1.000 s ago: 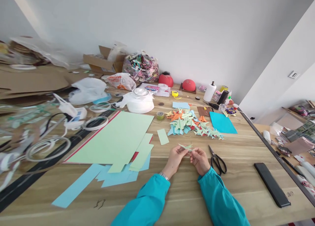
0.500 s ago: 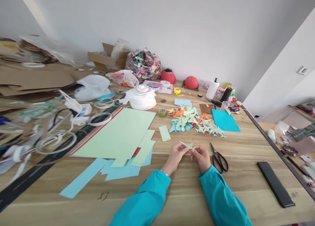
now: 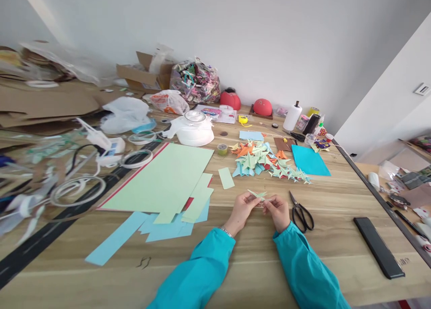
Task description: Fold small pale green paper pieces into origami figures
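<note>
A light green folded paper star is pinched between my two hands above the wooden table. My left hand grips its left side with thumb and forefinger. At its right side, the fingertips of my right hand close on the paper. The star's lower part is hidden by my fingers. Black-handled scissors lie just right of my right hand, blades pointing away. Beyond my hands is a heap of folded paper stars in green, orange, blue and red. A small green paper rectangle rests left of the heap.
Large green sheets and blue paper strips lie on the left. A bright blue square sheet is beyond the scissors. A long black case sits at the right. Cords, tape rolls and cardboard crowd the far left.
The view has shifted slightly. Both hands stay together on the star, whose points now stand at a slightly different tilt. Things on the table have not moved.
</note>
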